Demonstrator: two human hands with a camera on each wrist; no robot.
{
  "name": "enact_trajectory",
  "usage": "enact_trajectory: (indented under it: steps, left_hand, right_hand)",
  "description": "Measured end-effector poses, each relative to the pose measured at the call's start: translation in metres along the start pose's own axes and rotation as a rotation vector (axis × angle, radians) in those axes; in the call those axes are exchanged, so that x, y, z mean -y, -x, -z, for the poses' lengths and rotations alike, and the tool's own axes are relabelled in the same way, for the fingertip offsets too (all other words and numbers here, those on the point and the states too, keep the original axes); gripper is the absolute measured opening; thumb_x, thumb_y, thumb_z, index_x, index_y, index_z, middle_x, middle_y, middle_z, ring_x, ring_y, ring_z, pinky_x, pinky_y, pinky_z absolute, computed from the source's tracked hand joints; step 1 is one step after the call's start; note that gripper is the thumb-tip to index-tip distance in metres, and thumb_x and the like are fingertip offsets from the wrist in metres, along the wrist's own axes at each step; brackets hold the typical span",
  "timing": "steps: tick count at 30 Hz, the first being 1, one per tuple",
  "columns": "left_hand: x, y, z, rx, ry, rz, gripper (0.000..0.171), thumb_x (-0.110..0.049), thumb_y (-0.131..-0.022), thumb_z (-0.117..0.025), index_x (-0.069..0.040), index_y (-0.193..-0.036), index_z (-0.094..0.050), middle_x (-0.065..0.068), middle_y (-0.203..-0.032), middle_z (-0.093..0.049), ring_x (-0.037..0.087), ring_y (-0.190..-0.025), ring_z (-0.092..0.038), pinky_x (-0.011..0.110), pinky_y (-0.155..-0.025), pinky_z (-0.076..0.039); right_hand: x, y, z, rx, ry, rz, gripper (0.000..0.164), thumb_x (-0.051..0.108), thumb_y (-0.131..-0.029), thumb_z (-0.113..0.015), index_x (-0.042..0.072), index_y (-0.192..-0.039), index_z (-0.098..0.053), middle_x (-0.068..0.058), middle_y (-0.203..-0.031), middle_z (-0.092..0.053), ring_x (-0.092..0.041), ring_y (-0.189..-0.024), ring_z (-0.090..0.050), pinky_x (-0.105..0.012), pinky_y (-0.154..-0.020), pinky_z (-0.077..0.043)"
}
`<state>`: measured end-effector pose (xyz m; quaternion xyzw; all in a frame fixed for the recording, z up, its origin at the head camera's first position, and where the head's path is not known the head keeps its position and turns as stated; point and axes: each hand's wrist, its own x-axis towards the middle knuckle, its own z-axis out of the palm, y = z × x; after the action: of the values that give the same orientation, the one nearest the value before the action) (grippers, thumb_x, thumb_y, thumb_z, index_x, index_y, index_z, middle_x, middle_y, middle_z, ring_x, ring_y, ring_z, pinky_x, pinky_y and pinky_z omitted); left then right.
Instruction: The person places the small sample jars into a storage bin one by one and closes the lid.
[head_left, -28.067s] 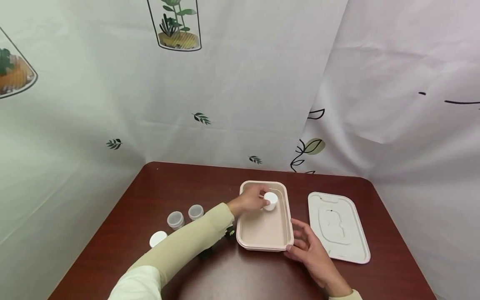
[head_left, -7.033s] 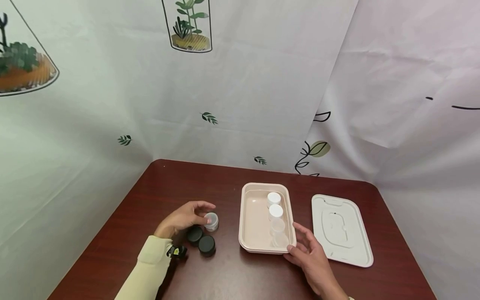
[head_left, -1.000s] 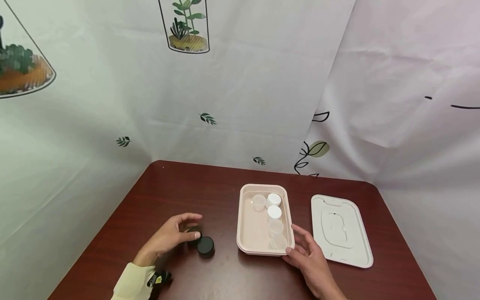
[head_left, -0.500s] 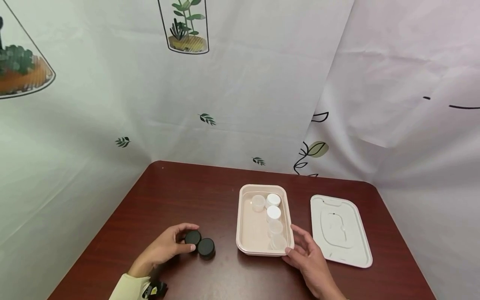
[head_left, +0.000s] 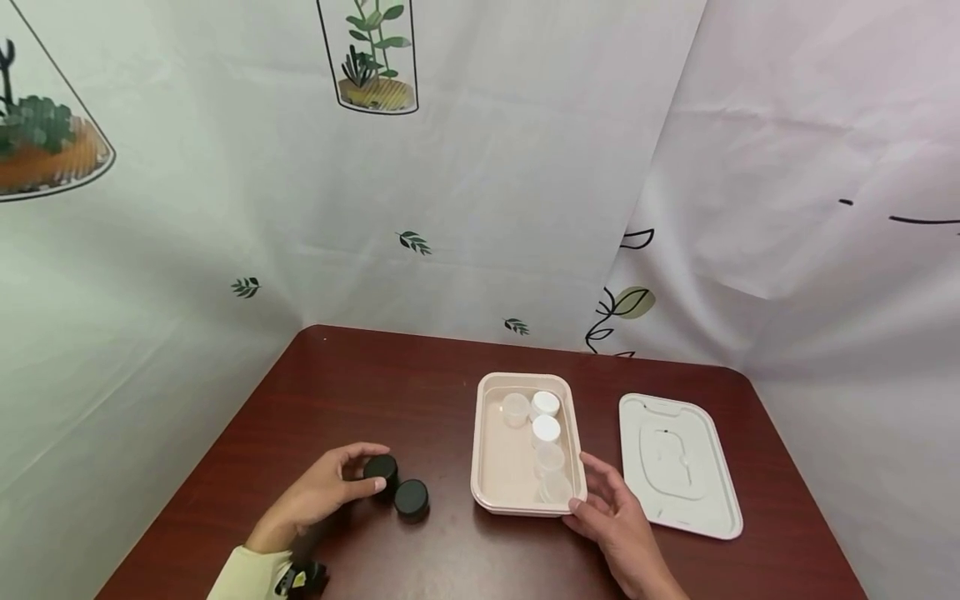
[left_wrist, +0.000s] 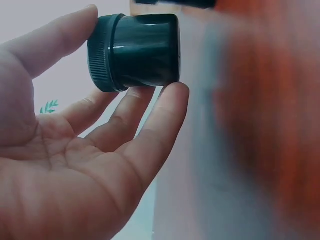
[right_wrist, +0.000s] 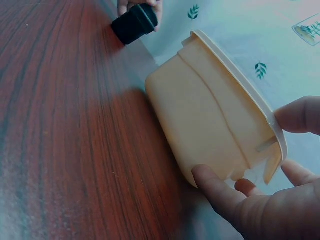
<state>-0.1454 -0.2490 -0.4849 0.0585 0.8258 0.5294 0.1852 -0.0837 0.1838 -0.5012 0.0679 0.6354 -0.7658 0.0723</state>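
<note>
My left hand (head_left: 318, 492) pinches a small black screw-top jar (head_left: 381, 468) between thumb and fingers. In the left wrist view the thumb lies at the ribbed lid and a fingertip touches the side near the base. A second black jar (head_left: 412, 500) stands just right of it. My right hand (head_left: 618, 529) grips the near right corner of a beige plastic tub (head_left: 477, 450), thumb on the rim and fingers against the wall. Inside, two jars with white lids (head_left: 546, 428) and two clear jars (head_left: 550, 458) line the right side; another clear jar (head_left: 516, 410) sits far left.
A white rectangular lid (head_left: 681, 467) lies flat to the right of the tub on the dark red-brown table (head_left: 360, 375). A printed white cloth (head_left: 487, 208) hangs behind the table and along its sides.
Jars have gone from the table into the tub, lately a clear one to its far left. My left hand has taken hold of a black jar and drawn it slightly left. The right hand stays.
</note>
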Motion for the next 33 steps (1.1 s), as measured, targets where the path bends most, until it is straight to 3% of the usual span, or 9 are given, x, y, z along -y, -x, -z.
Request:
enact_trajectory:
  steps: [5,11,15,23,33]
  left_hand:
    - [-0.016,-0.005,0.009,-0.067,-0.07,-0.013,0.057,-0.03,-0.094,-0.082,-0.009,-0.144,-0.062,0.011,-0.135,-0.064,0.025,-0.111,-0.056,0.035,-0.086,-0.05]
    - [-0.044,-0.019,0.015,-0.034,-0.057,-0.099,0.056,-0.027,-0.096,-0.08,-0.008,-0.145,-0.06,0.011,-0.114,-0.066,0.025,-0.102,-0.058,0.032,-0.079,-0.052]
    - [-0.062,-0.028,0.015,0.009,-0.074,-0.169,0.055,-0.026,-0.096,-0.08,-0.008,-0.144,-0.061,0.011,-0.115,-0.069,0.028,-0.101,-0.062,0.032,-0.079,-0.055]
    - [-0.093,-0.051,0.0,0.051,-0.079,-0.221,0.054,-0.03,-0.093,-0.083,-0.015,-0.141,-0.064,0.009,-0.119,-0.071,0.027,-0.105,-0.067,0.036,-0.085,-0.056]
    - [-0.122,-0.08,-0.023,0.116,-0.004,-0.269,0.053,-0.022,-0.091,-0.084,-0.011,-0.139,-0.065,0.01,-0.115,-0.074,0.023,-0.103,-0.07,0.033,-0.088,-0.057]
  right_hand:
    - [0.0,0.0,0.0,-0.004,0.005,0.007,0.074,-0.004,-0.093,-0.07,0.013,-0.159,-0.04,-0.024,-0.142,-0.053,-0.022,-0.11,-0.071,-0.043,-0.086,-0.064]
    - [-0.001,0.0,0.0,0.001,0.002,0.016,0.074,-0.004,-0.093,-0.07,0.012,-0.158,-0.041,-0.023,-0.141,-0.054,-0.022,-0.109,-0.072,-0.043,-0.086,-0.064]
    - [-0.001,0.001,0.0,0.009,-0.001,0.014,0.075,-0.004,-0.093,-0.07,0.012,-0.159,-0.039,-0.023,-0.142,-0.053,-0.022,-0.109,-0.071,-0.043,-0.087,-0.063]
    - [0.0,0.001,0.0,-0.002,0.002,-0.01,0.075,-0.004,-0.093,-0.071,0.013,-0.159,-0.04,-0.023,-0.142,-0.053,-0.022,-0.11,-0.072,-0.043,-0.087,-0.063]
    - [0.0,0.0,0.001,0.002,-0.019,-0.007,0.075,-0.004,-0.093,-0.07,0.012,-0.16,-0.039,-0.027,-0.147,-0.05,-0.022,-0.115,-0.07,-0.044,-0.089,-0.063]
